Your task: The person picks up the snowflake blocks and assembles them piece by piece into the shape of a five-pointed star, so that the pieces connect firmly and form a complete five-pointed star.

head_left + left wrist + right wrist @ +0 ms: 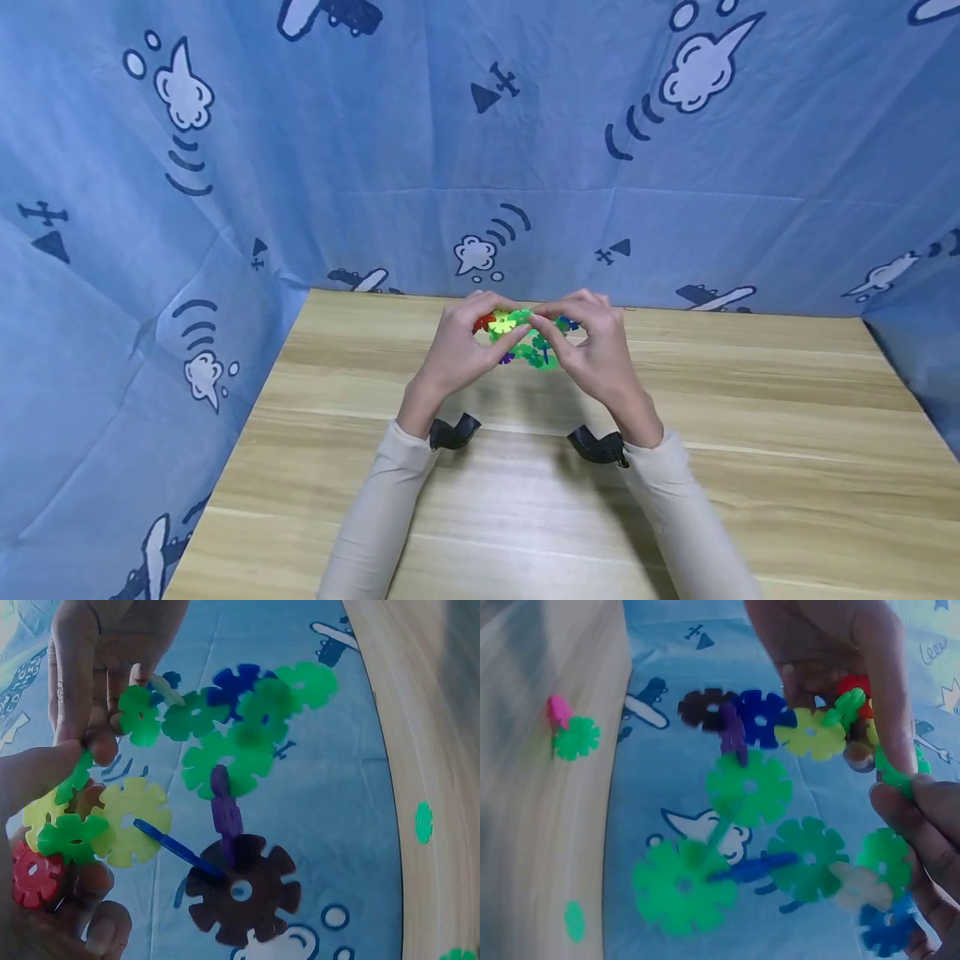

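Both hands are raised over the wooden table and meet at a chain of flat, notched plastic snowflake discs. My left hand (461,346) curls round the end with a red disc (36,877), a yellow disc (131,821) and small green ones. My right hand (596,346) pinches a small green disc (892,769), with fingertips of both hands close together there. From the hands the chain hangs in a loop through a brown disc (244,891), a purple disc (733,733), larger green discs (748,787) and blue ones (761,718). Fingers partly cover the gripped pieces.
On the wooden table (480,517) lie a few loose pieces: a pink disc (558,711) against a green disc (576,740), and a separate green oval piece (574,921). A blue patterned curtain (420,150) stands behind the table and along its sides.
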Tool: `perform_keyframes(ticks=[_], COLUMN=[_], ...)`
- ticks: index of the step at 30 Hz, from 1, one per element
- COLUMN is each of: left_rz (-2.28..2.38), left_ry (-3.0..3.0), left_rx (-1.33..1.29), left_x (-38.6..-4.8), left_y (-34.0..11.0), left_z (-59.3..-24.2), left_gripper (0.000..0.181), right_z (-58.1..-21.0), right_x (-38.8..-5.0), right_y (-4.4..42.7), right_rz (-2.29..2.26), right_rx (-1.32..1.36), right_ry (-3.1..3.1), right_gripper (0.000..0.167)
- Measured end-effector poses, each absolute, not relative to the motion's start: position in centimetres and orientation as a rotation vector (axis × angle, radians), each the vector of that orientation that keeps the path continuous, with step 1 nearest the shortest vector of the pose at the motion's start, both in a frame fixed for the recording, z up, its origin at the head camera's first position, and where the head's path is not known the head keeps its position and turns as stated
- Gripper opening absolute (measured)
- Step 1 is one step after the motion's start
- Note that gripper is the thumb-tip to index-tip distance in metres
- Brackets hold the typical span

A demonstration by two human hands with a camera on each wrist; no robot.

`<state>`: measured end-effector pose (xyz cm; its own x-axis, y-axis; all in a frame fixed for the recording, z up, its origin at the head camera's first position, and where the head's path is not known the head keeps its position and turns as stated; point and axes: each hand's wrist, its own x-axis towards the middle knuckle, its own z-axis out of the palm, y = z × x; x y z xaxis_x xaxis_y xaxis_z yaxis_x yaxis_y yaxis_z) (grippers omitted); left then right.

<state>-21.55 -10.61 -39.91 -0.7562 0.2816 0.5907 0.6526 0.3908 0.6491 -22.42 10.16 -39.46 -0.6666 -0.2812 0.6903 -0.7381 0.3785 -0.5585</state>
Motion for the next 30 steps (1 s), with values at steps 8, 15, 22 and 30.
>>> perform_keyframes(ticks=[8, 15, 22, 30], left_rz=[-1.287, -1.326, -1.335, -1.353], left_ry=[-2.269, -2.236, -2.203, -2.163], left_rx=[-0.647, -0.508, -0.467, -0.522], left_x=[-21.6, -21.4, -21.3, -21.5], left_y=[-13.1, -15.9, -17.0, -16.8], left_z=[-39.3, -38.6, -38.2, -38.3], left_gripper=[0.015, 0.015, 0.017, 0.019], right_z=[-39.3, -40.4, -44.0, -47.5], right_x=[-23.3, -26.0, -29.0, -29.2], right_y=[9.8, 9.3, 5.4, 1.7], right_rz=[1.310, 1.383, 1.255, 1.209], right_rx=[0.692, 0.635, 0.959, 1.364], right_ry=[-2.123, -2.336, -2.735, -2.814], right_gripper=[0.016, 0.024, 0.019, 0.014])
